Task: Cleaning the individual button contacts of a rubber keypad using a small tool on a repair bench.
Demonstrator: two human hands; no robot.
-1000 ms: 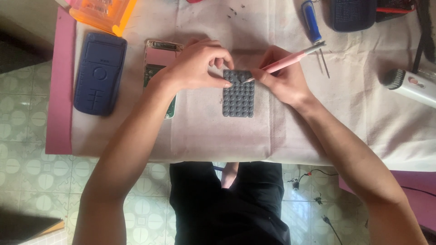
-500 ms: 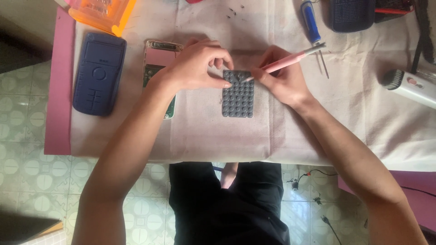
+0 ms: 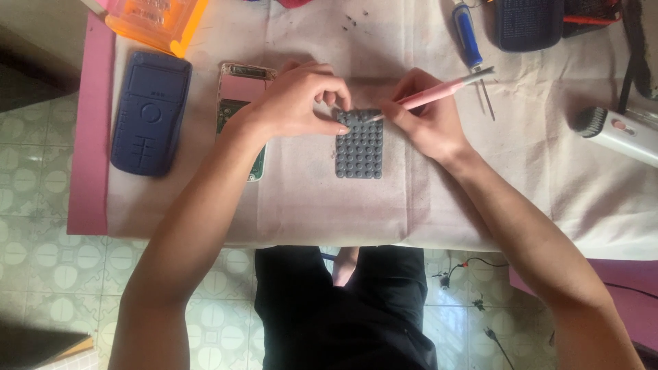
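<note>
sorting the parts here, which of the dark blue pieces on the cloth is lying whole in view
The dark blue front cover at the left; the other blue piece is cut off by the top edge.

Grey rubber keypad with rows of round bumps, pale pink tweezers, navy blue remote shell, orange translucent box, blue-handled screwdriver, off-white cloth, pink tabletop
</note>
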